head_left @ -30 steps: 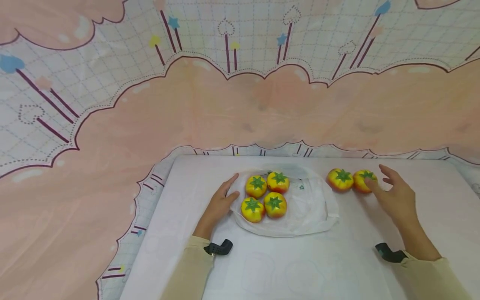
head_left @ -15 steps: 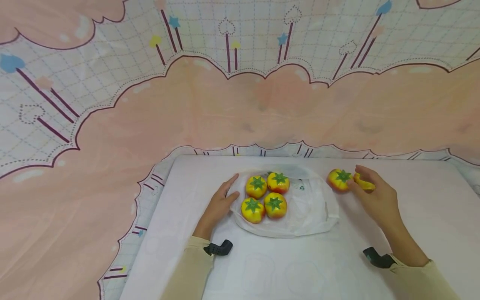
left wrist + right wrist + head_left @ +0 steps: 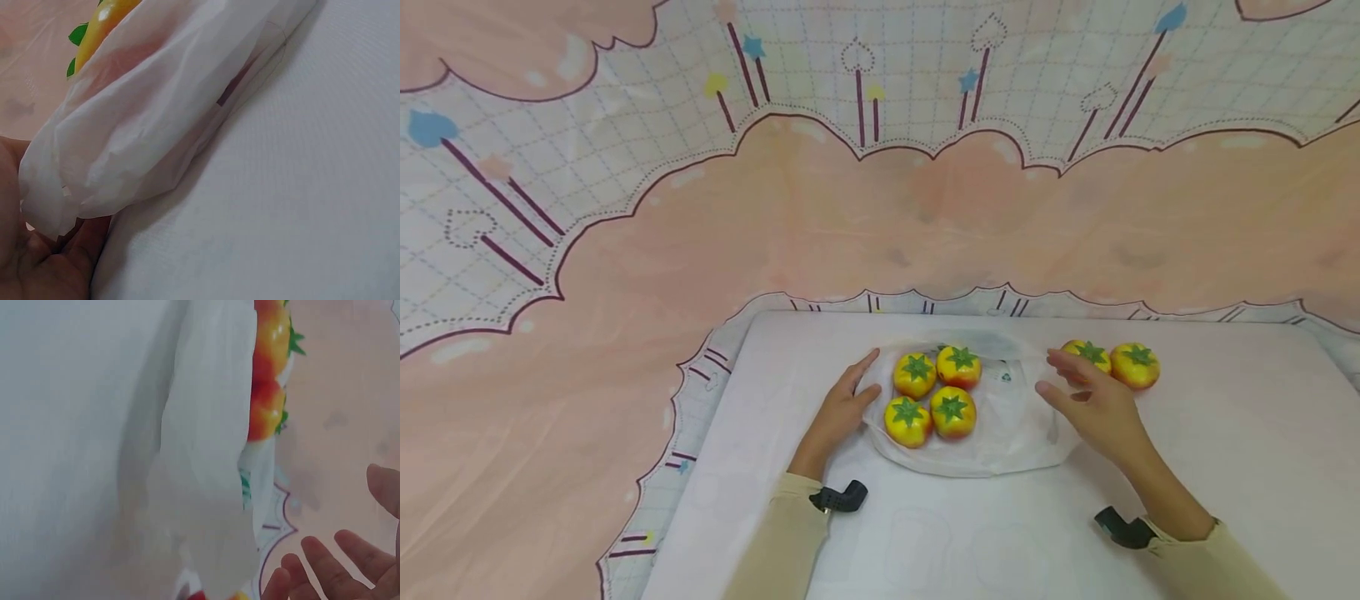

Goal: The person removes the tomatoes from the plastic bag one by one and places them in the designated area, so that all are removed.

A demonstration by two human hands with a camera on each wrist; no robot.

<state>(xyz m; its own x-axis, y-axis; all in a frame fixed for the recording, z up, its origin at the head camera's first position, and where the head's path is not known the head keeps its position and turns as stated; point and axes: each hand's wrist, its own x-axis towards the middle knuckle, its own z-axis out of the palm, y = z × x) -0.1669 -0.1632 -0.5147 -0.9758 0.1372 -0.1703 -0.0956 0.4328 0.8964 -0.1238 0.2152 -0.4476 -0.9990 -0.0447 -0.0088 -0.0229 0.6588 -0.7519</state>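
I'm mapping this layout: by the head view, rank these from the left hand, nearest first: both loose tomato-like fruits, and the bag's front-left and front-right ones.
1. Front-left tomato-like fruit, in the white plastic bag, nearest the left hand.
2. Front-right fruit, same bag.
3. Left loose fruit, partly behind the right hand.
4. Right loose fruit, farthest right.

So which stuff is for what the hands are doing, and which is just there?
Probably part of the job:
white bag, its edge in the left hand
four fruits in the bag
two fruits outside it, near the right hand

Seemingly just there:
table
patterned cloth behind
black wrist gadgets
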